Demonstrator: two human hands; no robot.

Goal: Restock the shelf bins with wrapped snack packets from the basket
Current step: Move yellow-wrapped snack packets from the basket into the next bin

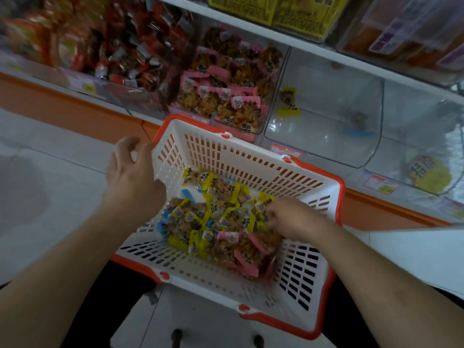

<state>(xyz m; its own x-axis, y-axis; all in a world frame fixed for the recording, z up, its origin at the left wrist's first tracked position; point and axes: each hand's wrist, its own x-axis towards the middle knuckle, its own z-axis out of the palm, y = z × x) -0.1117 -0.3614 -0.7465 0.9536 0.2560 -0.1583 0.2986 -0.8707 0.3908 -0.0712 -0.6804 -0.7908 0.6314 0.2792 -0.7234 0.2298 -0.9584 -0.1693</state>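
Observation:
A white basket (251,156) with an orange rim sits below me, in front of the shelf. A heap of wrapped snack packets (208,222) with yellow, blue and pink ends lies in it. My right hand (293,217) is down in the heap at its right side, fingers curled among the packets; whether it holds one is hidden. My left hand (130,169) hovers at the basket's left rim with fingers loosely spread, holding nothing. A clear bin (326,126) directly behind the basket contains one yellow-ended packet (288,101).
Left of that bin stands a bin full of pink-ended packets (226,96), and further left a bin of red-wrapped snacks (125,54). Another clear bin (421,151) lies to the right. An upper shelf carries yellow boxes (276,11). White floor tiles surround the basket.

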